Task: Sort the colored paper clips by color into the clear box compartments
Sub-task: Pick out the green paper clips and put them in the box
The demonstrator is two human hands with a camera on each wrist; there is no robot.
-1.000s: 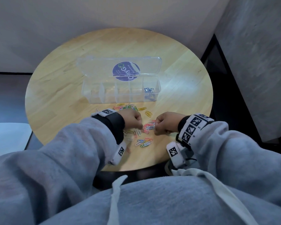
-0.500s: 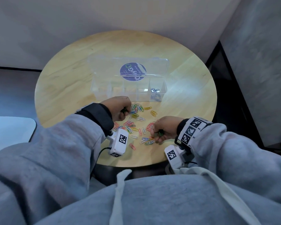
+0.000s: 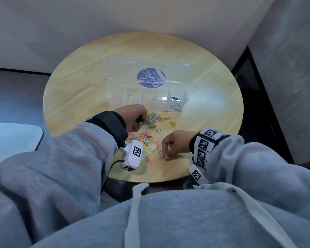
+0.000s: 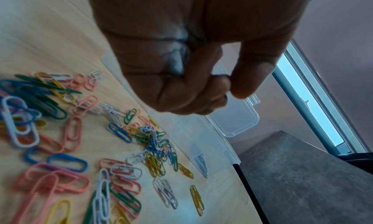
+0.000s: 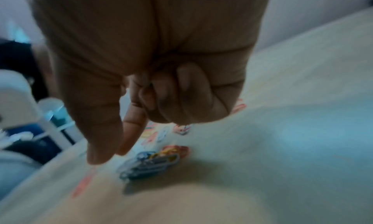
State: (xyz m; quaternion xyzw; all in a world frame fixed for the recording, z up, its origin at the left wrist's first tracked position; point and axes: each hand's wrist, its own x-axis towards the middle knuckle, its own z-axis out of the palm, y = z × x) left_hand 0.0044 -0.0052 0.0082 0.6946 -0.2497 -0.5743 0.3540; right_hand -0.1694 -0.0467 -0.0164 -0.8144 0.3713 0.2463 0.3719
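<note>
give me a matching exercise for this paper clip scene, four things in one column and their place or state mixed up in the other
Things:
1. left hand
2. right hand
3. clear box
4. round sticker

Places or states:
A. on the open lid
B. fingers curled, just in front of the box
C. lid open, dark clips in its rightmost compartment
D. fingertips down at clips near the table's front edge

Pairs: 1-B, 2-D, 3-C, 4-A
</note>
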